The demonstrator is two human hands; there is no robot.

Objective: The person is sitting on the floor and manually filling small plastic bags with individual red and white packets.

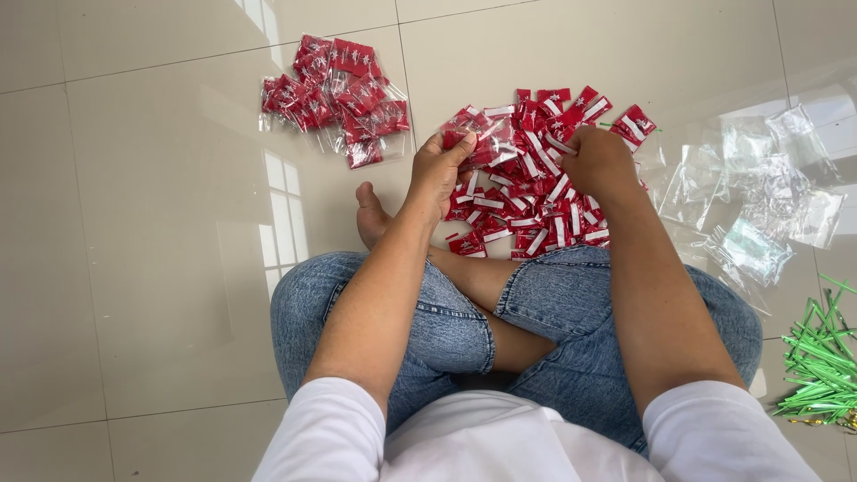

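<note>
Head view: left hand (436, 174) pinched on a clear packet of red sachets (473, 134), right hand (596, 162) closed among the loose red sachet pile (536, 201) on the tiled floor (152, 250). Filled packets (337, 100) far-left, empty clear bags (759, 205) right, green ties (826, 357) at right edge.

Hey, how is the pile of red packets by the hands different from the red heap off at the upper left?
The loose red packets lie bare and scattered, right under both hands; the bagged red packets sit bundled inside clear bags, apart and untouched. The loose pile spreads wider, and the left hand holds a clear bag of packets at its edge while the right hand rests on it. Both are the same red-and-white packets on the tiled floor.
</note>
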